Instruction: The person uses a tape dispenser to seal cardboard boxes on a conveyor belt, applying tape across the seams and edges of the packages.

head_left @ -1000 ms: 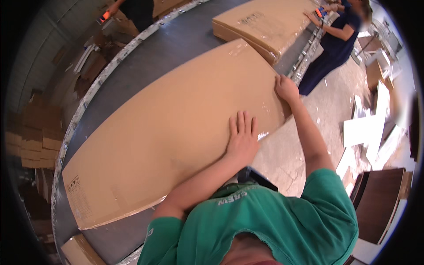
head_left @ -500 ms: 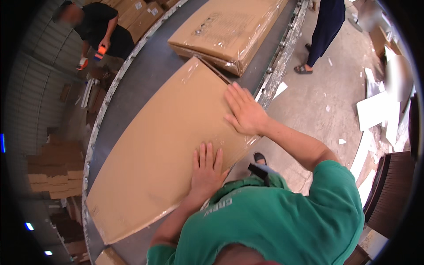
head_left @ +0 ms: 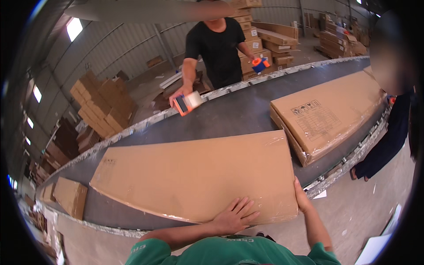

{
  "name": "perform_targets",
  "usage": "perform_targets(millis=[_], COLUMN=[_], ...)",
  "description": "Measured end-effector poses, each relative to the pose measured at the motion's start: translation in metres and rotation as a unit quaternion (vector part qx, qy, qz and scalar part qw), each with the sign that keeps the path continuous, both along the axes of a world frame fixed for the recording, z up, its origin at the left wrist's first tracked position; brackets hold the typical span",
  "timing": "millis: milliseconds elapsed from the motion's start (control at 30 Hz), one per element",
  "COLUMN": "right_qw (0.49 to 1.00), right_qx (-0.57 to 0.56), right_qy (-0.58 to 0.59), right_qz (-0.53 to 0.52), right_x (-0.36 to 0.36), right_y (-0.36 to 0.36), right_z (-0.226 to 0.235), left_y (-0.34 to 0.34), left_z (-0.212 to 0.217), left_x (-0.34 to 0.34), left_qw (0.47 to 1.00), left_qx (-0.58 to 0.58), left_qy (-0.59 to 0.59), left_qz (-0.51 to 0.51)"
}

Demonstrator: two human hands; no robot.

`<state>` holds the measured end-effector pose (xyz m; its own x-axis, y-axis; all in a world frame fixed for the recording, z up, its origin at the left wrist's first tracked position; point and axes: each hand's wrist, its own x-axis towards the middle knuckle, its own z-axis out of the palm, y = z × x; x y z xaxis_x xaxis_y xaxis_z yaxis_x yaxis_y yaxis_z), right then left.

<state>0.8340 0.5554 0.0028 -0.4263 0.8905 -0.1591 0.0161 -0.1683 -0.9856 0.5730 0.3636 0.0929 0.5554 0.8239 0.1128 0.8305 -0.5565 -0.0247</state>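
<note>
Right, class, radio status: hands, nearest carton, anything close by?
Left hand flat on long cardboard carton. Right hand at its right end. Second taped carton close beyond that end.

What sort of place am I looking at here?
Probably a packing area in a factory or warehouse: a large carton lies on a long, dark conveyor-like surface, a co-worker across it holds what look like tape dispensers, and piled boxes stand beyond.

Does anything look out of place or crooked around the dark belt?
Yes: the near carton lies askew on the belt, its right-hand near corner jutting past the edge, over the floor.
</note>
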Motion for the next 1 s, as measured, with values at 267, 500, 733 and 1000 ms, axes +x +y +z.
perform_targets(millis=[267,500,733,1000], right_qw=[0.771,0.475,0.412,0.383], right_qx=[0.616,0.805,0.582,0.656], right_qy=[-0.133,-0.181,-0.466,-0.501], right_qz=[0.09,0.305,0.524,0.414], right_x=[-0.144,-0.341,-0.431,-0.4], right_y=[0.04,0.084,0.049,0.098], right_z=[0.193,0.166,0.213,0.177], left_y=[0.001,0.027,0.026,0.052], left_z=[-0.022,-0.033,-0.031,-0.042], left_x=[0.019,0.039,0.04,0.062], left_qw=[0.998,0.993,0.983,0.993], left_qx=[-0.006,0.082,0.093,0.024], left_qy=[-0.059,-0.091,-0.151,-0.112], left_qz=[-0.006,0.006,0.045,-0.001])
